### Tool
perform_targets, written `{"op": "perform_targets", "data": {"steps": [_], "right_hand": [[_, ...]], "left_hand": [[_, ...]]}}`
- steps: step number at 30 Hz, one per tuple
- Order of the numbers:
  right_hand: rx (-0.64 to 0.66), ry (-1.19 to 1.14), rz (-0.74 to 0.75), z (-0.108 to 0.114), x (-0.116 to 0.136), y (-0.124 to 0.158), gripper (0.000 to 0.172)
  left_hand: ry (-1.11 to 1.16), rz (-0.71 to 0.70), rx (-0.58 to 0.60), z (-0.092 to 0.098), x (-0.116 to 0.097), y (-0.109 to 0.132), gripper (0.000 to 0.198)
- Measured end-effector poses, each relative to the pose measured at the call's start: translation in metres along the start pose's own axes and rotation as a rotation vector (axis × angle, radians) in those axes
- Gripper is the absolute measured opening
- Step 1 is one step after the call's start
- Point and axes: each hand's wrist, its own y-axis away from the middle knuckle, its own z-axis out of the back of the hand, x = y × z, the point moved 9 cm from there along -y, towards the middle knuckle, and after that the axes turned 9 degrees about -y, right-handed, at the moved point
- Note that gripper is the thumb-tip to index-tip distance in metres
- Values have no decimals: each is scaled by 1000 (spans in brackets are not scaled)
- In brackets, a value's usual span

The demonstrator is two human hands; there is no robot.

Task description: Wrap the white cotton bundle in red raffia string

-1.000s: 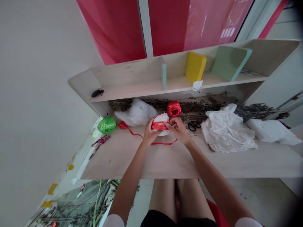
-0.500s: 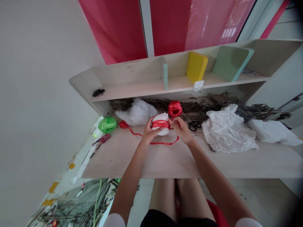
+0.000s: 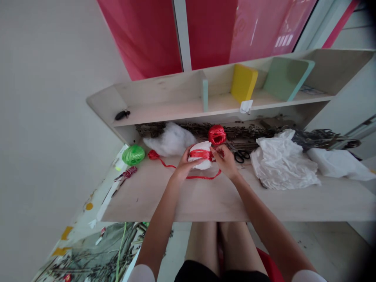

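Observation:
A white rounded bundle [image 3: 204, 163] sits between my hands above the desk, its middle wrapped with red plastic ribbon [image 3: 201, 154]. My left hand [image 3: 187, 162] is closed around the bundle's left side, thumb across the front. At the right side, my right hand [image 3: 223, 159] pinches the red ribbon close against the bundle. A loose length of ribbon loops over the desk below and runs left to a small red ribbon ball [image 3: 153, 154]. Behind the hands lies a larger red ribbon roll [image 3: 217, 135], beside black-handled scissors [image 3: 242, 156].
White stuffing [image 3: 172, 140] lies behind my left hand. A green ribbon ball [image 3: 133, 155] and a red-and-white cord bundle [image 3: 129, 172] are at the desk's left. Crumpled white paper [image 3: 284, 162] lies right, with dried stems [image 3: 311, 138] along the back. A shelf [image 3: 170, 111] overhangs the desk.
The white bundle has turned slightly in my hands, and its ribbon band now slants a little. Both hands stay in nearly the same place.

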Motion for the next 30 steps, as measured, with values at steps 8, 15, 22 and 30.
{"op": "perform_targets", "data": {"steps": [8,15,22,30], "right_hand": [[40,-99,30,-10,4,4,39],[55,-150,11,-14,4,8,40],[127,-164,17,-19,7,10,35],[-20,-85,-38,5,-1,1,42]], "left_hand": [[272,83,-115,9,18,-6,55],[312,214,-15,-5,20,-1,37],[347,259,-56,-3,23,-2,51],[348,197,-290,33,11,-3,40]]}}
